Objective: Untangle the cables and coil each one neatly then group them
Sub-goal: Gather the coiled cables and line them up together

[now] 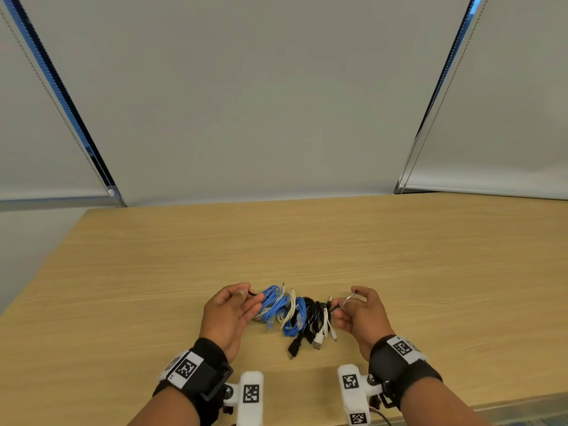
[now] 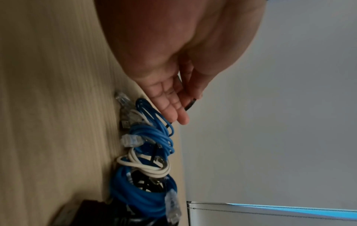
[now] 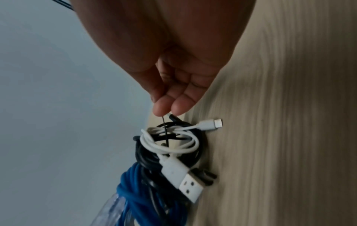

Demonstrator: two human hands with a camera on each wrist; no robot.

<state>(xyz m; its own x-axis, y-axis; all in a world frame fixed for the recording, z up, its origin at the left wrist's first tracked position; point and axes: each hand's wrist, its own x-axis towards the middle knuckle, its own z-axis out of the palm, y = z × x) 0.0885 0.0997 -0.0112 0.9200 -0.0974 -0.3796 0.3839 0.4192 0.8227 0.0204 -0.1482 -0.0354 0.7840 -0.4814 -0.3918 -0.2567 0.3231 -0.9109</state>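
Only wrist-side: white USB plug (image 3: 190, 185) beside right hand (image 3: 173, 85)

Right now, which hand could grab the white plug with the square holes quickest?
Probably the right hand: the white USB plug lies on its side of the cable bundle.

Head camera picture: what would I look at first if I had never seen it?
Probably the cable bundle, a bright mix of blue, white and black cords lying on the wooden table near its front edge. Next, the left hand and the right hand, one at each end of the bundle, each pinching a thin black cable end. The white USB plug looks big in the right wrist view.
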